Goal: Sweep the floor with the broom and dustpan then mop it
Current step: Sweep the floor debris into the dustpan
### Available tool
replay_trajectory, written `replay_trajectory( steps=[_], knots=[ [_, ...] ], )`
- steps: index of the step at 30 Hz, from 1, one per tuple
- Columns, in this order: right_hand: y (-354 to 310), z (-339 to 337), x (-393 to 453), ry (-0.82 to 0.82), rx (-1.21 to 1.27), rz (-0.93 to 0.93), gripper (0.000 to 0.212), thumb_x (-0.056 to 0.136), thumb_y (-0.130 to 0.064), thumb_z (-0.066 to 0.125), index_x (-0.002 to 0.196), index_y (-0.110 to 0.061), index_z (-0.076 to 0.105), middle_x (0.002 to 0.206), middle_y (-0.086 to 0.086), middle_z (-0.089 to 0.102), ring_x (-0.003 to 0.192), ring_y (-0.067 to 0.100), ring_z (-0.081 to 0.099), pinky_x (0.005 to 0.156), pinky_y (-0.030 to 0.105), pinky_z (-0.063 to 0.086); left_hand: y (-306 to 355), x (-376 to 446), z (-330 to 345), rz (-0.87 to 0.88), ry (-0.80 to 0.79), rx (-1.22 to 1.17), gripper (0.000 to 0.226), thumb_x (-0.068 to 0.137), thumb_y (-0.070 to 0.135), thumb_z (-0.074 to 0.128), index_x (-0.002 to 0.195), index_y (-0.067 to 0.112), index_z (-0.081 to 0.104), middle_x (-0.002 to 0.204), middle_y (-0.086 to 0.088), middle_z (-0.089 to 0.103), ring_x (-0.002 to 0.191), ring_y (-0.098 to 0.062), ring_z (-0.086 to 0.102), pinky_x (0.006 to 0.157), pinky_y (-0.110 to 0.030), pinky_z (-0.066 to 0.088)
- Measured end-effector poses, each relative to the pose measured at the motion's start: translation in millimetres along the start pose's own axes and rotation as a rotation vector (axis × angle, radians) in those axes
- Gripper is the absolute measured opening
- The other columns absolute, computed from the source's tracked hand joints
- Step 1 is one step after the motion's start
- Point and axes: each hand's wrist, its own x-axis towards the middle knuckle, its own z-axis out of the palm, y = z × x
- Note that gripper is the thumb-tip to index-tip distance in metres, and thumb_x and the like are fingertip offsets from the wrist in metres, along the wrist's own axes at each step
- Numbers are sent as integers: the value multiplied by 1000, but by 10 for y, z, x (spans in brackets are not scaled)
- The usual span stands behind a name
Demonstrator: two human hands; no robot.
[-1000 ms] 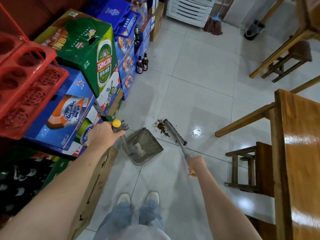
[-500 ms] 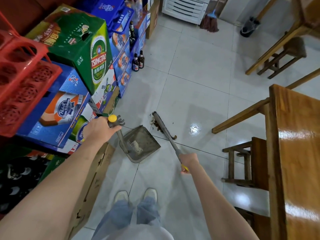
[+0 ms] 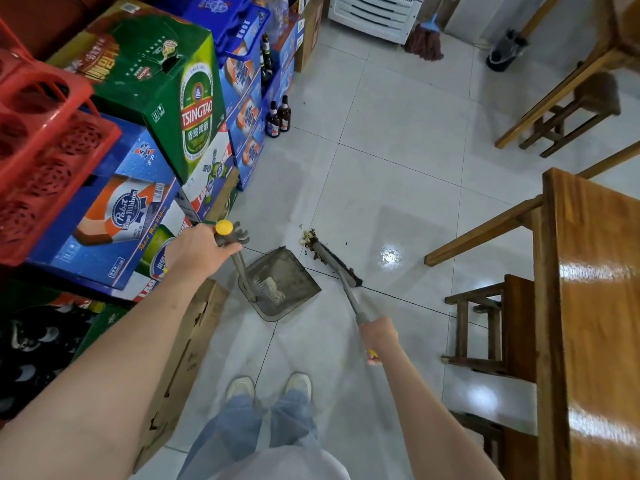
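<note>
Two hands work the sweep: the left hand grips the dustpan handle, tilting its mouth toward one o'clock, while the right hand clamps the broom, pushing debris panward. Pale scraps lie inside. A mop waits at twelve o'clock.

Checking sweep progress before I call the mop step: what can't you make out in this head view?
- Debris: partly hidden by the broom head; amount unclear.
- Dustpan: contents blurred, only a pale clump shows.
- Right hand: fingers wrapped under the broom handle, out of view.
- Mop: handle cut off by the top edge.
- Floor under the wooden table: hidden by the tabletop.
</note>
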Motion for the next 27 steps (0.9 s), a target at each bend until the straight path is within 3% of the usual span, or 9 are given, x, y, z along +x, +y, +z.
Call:
replay_trajectory(
  steps=[2, 5, 8, 12, 15, 17, 19, 24, 27],
  knots=[
    [68, 85, 56, -4, 17, 7, 24, 85, -23, 49, 94, -2, 57, 96, 21, 63, 52, 25, 57, 32, 26, 44, 29, -3, -15, -9, 3, 11, 41, 80, 52, 68, 75, 14, 55, 76, -10, 60, 84, -34, 63, 58, -28, 38],
    [90, 29, 120, -19, 14, 12, 21, 85, -23, 51, 90, -3, 56, 93, 20, 60, 51, 25, 56, 32, 25, 44, 66, 4, -25, -13, 18, 17, 40, 80, 52, 68, 76, 15, 53, 85, -14, 67, 88, -35, 64, 59, -29, 38],
    [93, -82, 205, 0, -6, 4, 23, 86, -23, 51, 89, -1, 56, 90, 21, 60, 54, 27, 56, 32, 24, 44, 80, 14, -25, -13, 18, 7, 41, 80, 52, 68, 73, 16, 50, 83, -14, 67, 86, -34, 64, 57, -27, 36],
    [122, -67, 303, 38, -106, -70, 32, 90, -27, 49, 103, 1, 58, 99, 20, 63, 59, 31, 61, 30, 26, 45, 72, 14, -12, -17, 18, 13, 42, 79, 54, 68, 72, 16, 52, 80, -11, 65, 85, -33, 64, 57, -27, 36],
    [149, -29, 273, 62, -140, -94, 31, 91, -29, 48, 105, -3, 58, 100, 15, 63, 73, 34, 66, 53, 40, 59, 69, 8, -12, -19, 14, 8, 42, 80, 53, 68, 71, 15, 51, 75, -8, 59, 84, -31, 63, 55, -26, 34],
    [232, 0, 216, 84, -155, -107, 30, 91, -29, 48, 107, -6, 59, 103, 13, 63, 87, 36, 66, 72, 45, 60, 72, 12, -8, -17, 15, 4, 43, 79, 53, 68, 71, 15, 51, 75, -9, 61, 84, -32, 63, 56, -27, 35],
    [360, 26, 173, 95, -151, -112, 31, 90, -29, 46, 109, -8, 61, 105, 12, 64, 93, 36, 65, 78, 45, 58, 66, 17, -2, -20, 14, -6, 43, 79, 54, 68, 70, 16, 50, 73, -7, 58, 84, -32, 63, 57, -28, 37],
    [444, -96, 112, 145, -133, -140, 31, 90, -29, 47, 111, -13, 64, 105, 13, 66, 95, 37, 64, 79, 46, 58, 73, 26, 52, -15, 22, -30, 45, 77, 56, 69, 74, 12, 60, 80, -11, 66, 83, -33, 63, 61, -30, 44],
    [290, -222, 129, 166, -138, -144, 30, 90, -28, 46, 107, -10, 64, 101, 13, 66, 77, 36, 66, 69, 41, 59, 140, 21, 96, -11, 14, -32, 44, 77, 57, 68, 79, 13, 65, 76, -8, 64, 82, -32, 64, 60, -28, 43]
  ],
)
